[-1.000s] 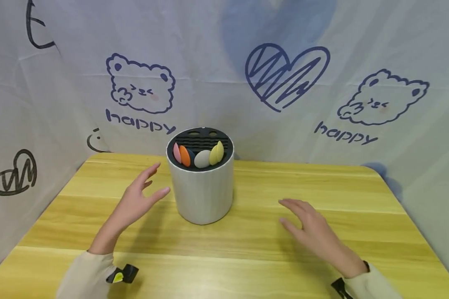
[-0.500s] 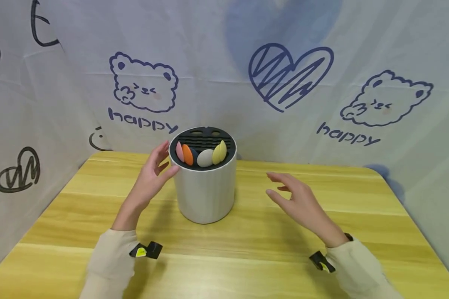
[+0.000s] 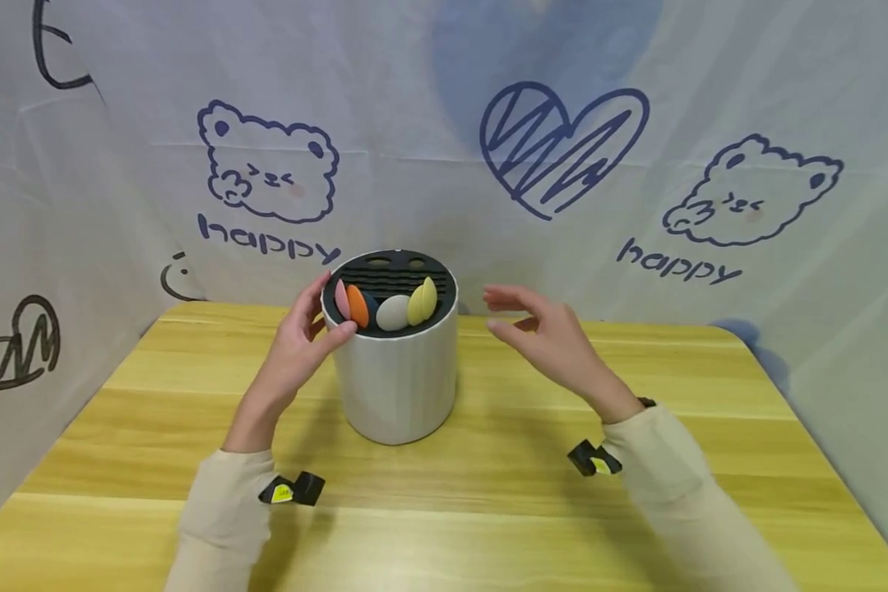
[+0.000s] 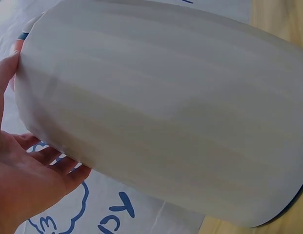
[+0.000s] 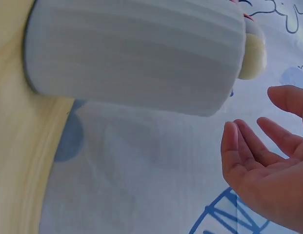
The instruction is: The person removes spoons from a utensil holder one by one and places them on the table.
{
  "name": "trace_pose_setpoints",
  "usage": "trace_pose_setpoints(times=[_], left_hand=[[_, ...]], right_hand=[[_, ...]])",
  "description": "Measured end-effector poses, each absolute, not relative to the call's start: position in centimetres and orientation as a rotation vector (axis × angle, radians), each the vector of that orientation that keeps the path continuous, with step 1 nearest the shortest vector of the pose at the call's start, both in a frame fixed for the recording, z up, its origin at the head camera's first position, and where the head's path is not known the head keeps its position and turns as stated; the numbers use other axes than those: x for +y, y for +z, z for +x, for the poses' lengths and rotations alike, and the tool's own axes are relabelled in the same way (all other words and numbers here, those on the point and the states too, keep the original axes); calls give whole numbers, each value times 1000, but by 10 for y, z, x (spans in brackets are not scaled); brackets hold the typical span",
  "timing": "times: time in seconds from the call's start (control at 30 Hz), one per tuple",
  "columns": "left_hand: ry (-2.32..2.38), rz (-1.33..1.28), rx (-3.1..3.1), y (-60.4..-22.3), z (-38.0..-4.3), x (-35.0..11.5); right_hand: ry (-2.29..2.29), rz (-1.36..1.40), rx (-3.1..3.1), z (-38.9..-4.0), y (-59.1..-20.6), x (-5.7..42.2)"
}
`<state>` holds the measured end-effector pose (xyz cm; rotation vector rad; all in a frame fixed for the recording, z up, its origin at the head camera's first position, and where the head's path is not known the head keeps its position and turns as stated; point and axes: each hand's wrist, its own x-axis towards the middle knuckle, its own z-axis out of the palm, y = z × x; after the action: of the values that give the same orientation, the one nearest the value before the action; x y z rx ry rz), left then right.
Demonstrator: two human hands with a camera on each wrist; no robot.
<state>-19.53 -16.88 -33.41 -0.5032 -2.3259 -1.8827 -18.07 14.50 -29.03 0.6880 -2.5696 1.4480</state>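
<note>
A white round knife block (image 3: 395,386) stands upright on the wooden table. Its black slotted top (image 3: 392,282) bears several rounded handle ends: a pink one (image 3: 342,301), an orange one (image 3: 358,307), a dark blue one, a pale grey one (image 3: 394,313) and yellow ones (image 3: 422,302). What lies below these ends is hidden inside. My left hand (image 3: 293,345) holds the block's upper left side, thumb at the front rim and fingers round the side (image 4: 68,163). To the right of the block, apart from it, my right hand (image 3: 551,341) hovers with fingers loosely bent and nothing in it.
The wooden table (image 3: 481,510) runs up to a pale cloth backdrop (image 3: 407,197) printed with bears, hearts and the word "happy". Black devices with yellow marks sit at both wrists, the left one (image 3: 292,489) and the right one (image 3: 594,458).
My left hand has moved up and right to the block's rim and now holds it. The right hand has come up and left, closer to the block. The block stays in place.
</note>
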Motion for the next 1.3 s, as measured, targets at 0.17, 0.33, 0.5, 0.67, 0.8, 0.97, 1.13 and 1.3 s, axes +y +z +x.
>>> trace_pose_setpoints(times=[0.17, 0.33, 0.5, 0.67, 0.8, 0.97, 1.13, 1.3], left_hand=[[-1889, -490, -2318, -331, -196, -173], [-1897, -493, -2310, -331, -196, -173], [-1904, -504, -2302, -331, -195, -173], [-1900, -505, -2306, -332, -195, -173], [-1898, -511, -2301, -332, -195, -172], [-1900, -517, -2295, -334, -196, -171], [-1906, -516, -2292, -337, -197, -170], [-1904, -518, -2296, -339, -197, -170]], right_hand=[[1625, 699, -2600, -195, -270, 128], [1813, 750, -2593, -208, -259, 114], [1869, 814, -2592, -215, -258, 107], [1881, 844, -2618, -219, -259, 103], [1848, 841, -2657, -222, -260, 102], [1827, 875, -2679, -227, -263, 102], [1859, 911, -2669, -231, -266, 101], [1922, 891, -2651, -234, -269, 100]])
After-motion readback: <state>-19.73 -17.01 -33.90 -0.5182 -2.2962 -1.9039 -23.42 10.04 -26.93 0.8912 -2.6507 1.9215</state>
